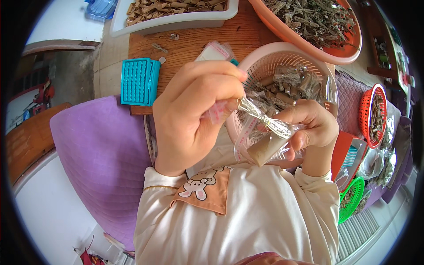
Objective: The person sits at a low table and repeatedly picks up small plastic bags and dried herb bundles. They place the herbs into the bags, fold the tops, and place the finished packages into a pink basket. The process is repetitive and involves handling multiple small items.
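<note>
Roll (pixel 265 151) and strands (pixel 267 118) lie gripped in right hand (pixel 311 126), film (pixel 216 112) in left hand (pixel 192 108); packing looks unfinished, though wrapped packets (pixel 300 84) fill the basket (pixel 260 55) at the desk's (pixel 183 51) right edge.

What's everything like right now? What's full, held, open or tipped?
Left hand: closed on pink-printed plastic
Right hand: closed on clear bag
Clear bag: opening unclear
Silvery bundle: gathered
Brown piece: tilted
Pink basket: uncovered, partly filled
White tub: uncovered, filled
Orange basin: uncovered, filled
Red basket: uncovered, holding pieces
Green basket: uncovered, partly filled
</note>
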Available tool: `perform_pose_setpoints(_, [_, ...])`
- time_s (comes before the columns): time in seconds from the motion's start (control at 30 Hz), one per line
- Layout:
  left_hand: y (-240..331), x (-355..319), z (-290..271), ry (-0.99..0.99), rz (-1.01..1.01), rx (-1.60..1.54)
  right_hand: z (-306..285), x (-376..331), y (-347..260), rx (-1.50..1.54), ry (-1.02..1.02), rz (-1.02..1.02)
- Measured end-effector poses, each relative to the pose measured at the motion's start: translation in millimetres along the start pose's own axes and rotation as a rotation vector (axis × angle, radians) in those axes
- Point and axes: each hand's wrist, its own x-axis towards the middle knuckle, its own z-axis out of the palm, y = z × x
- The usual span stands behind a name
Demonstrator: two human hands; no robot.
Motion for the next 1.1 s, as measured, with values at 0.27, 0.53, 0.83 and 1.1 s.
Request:
perform_pose_setpoints(0.27, [8.2,-6.3,-4.1,0.071,0.122,0.193,15.8,2.8,4.7,-0.001,0.335,-0.093])
perform_pose_setpoints(0.53, [7.3,-9.1,-1.6,0.07,0.235,0.255,28.2,15.7,11.0,-0.435,0.457,-0.201])
perform_pose_setpoints(0.83, [-3.8,-13.9,10.9,0.116,0.144,0.316,38.9,31.2,23.8,-0.357,0.666,-0.26])
perform_pose_setpoints(1.1, [4.4,-10.0,9.0,-0.117,-0.047,0.191,39.5,38.5,25.5,-0.237,0.732,-0.276])
